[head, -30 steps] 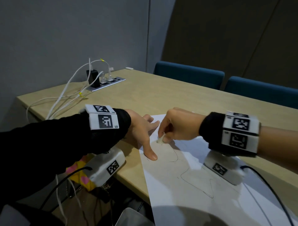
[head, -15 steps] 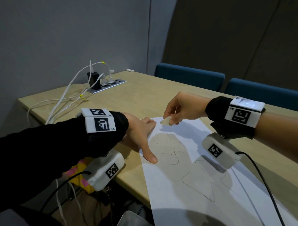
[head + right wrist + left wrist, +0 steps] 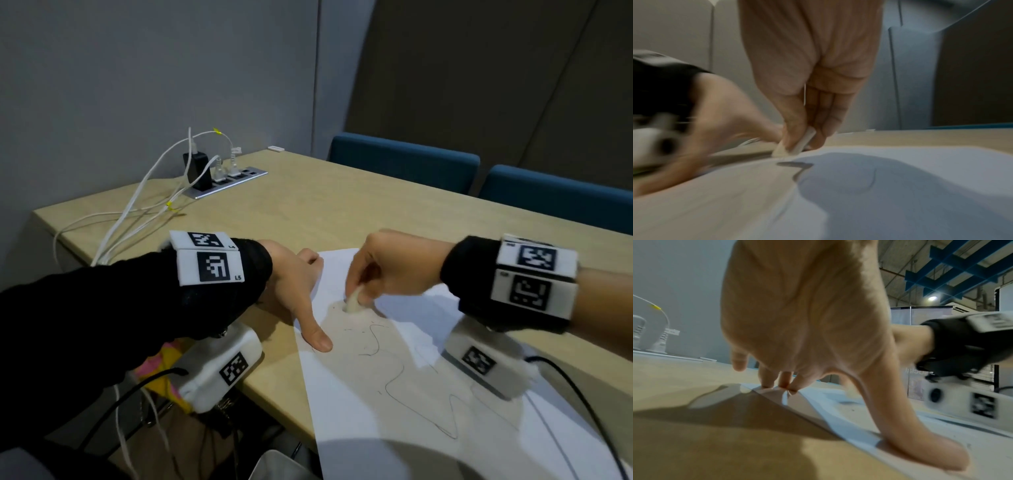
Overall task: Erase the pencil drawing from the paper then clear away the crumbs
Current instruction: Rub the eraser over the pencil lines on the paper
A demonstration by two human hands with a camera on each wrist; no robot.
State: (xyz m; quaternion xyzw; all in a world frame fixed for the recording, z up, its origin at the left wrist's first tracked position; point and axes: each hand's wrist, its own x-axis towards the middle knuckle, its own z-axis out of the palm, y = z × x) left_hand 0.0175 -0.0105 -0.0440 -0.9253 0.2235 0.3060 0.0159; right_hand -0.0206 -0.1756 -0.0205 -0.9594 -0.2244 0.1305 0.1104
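A white sheet of paper (image 3: 394, 421) lies on the wooden table (image 3: 308, 205), with a wavy pencil line (image 3: 404, 394) running down it. My right hand (image 3: 380, 270) pinches a small white eraser (image 3: 354, 302) and presses its tip onto the paper near the top of the line. The right wrist view, blurred, shows the eraser (image 3: 795, 146) held between thumb and fingers on the paper (image 3: 900, 186). My left hand (image 3: 301, 294) lies spread on the sheet's left edge, its thumb (image 3: 920, 443) and fingertips (image 3: 777, 382) flat on the paper (image 3: 838, 415).
A power strip (image 3: 226, 181) with a black charger and white cables (image 3: 137, 205) sits at the table's far left. Two blue chairs (image 3: 404, 164) stand behind the far edge. The table's near edge runs just left of the paper. Something pink and yellow (image 3: 161, 363) lies below the table.
My right hand, lifted off toward the sheet's far corner half a second ago, has come back down and pressed the eraser onto the pencil line. The left hand has stayed put.
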